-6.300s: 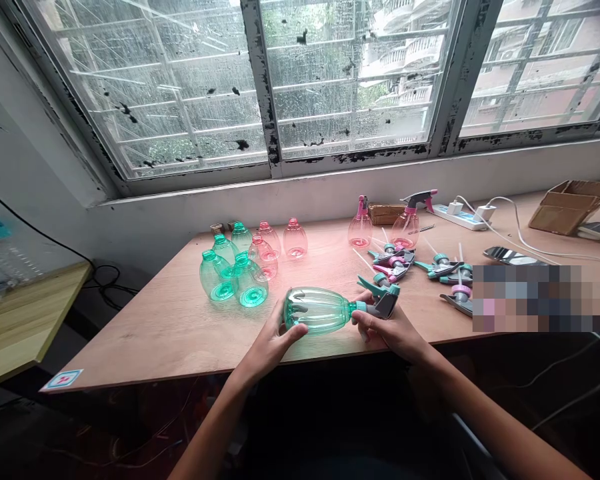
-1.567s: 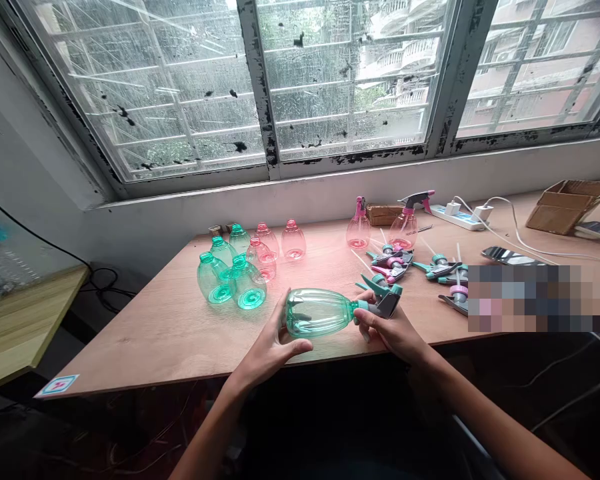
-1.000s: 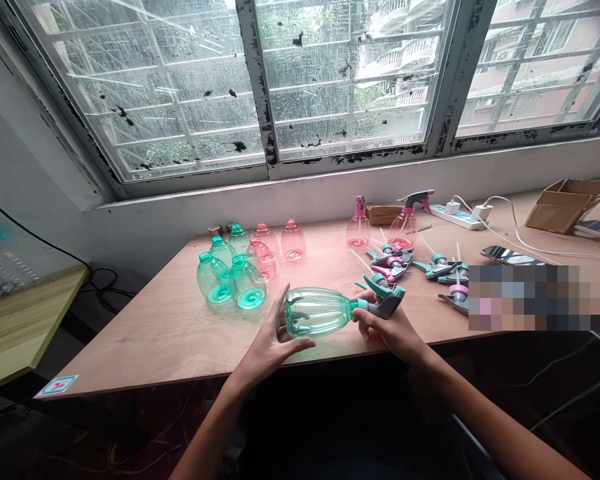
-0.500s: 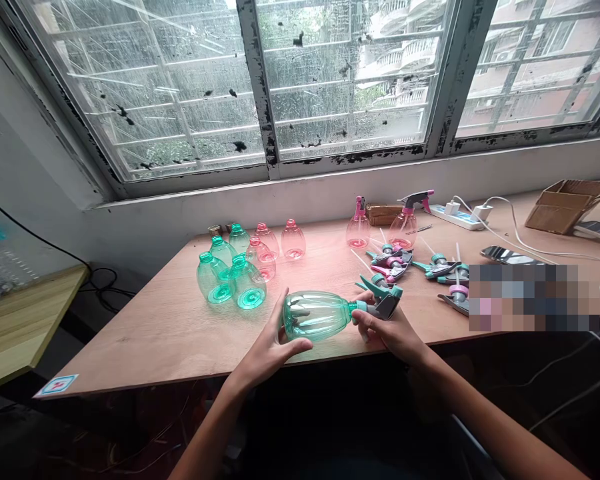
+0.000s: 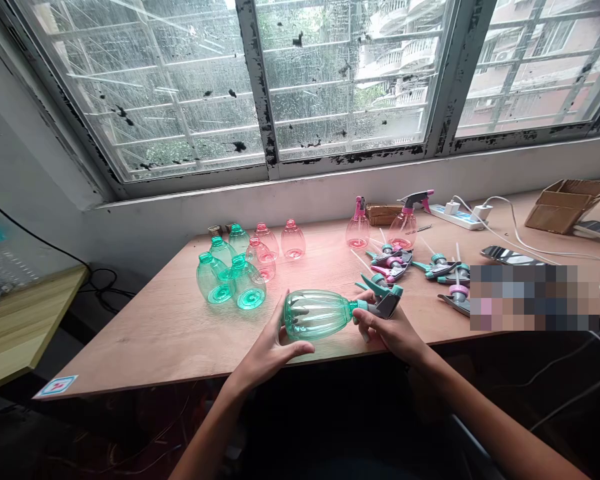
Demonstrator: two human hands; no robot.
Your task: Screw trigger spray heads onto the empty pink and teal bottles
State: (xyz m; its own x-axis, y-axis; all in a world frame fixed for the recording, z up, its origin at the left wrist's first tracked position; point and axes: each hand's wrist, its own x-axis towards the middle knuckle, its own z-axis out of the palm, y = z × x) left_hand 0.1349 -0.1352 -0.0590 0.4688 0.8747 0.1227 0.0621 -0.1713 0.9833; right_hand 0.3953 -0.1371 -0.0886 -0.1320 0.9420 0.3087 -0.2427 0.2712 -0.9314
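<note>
A clear green spray bottle (image 5: 317,315) lies sideways in the air over the table's front edge, its base to the left. Around that base are the fingers and thumb of my left hand (image 5: 270,340). At the neck, my right hand (image 5: 390,330) is closed on the grey and teal trigger head (image 5: 383,299), which sits on the bottle's mouth. Whether the collar is fully threaded I cannot tell. Several green bottles without heads (image 5: 247,283) and pink bottles without heads (image 5: 293,239) stand to the left. Loose trigger heads (image 5: 393,260) with white tubes lie beyond my right hand.
Two pink bottles with trigger heads (image 5: 358,227) stand near the wall beside a small brown box (image 5: 383,214). A power strip (image 5: 457,217) with white cables, a phone (image 5: 510,255) and an open cardboard box (image 5: 567,207) are on the right. A blurred patch covers the right front.
Almost nothing differs. The green bottle and both hands stay in nearly the same place, with a very slight shift of the bottle.
</note>
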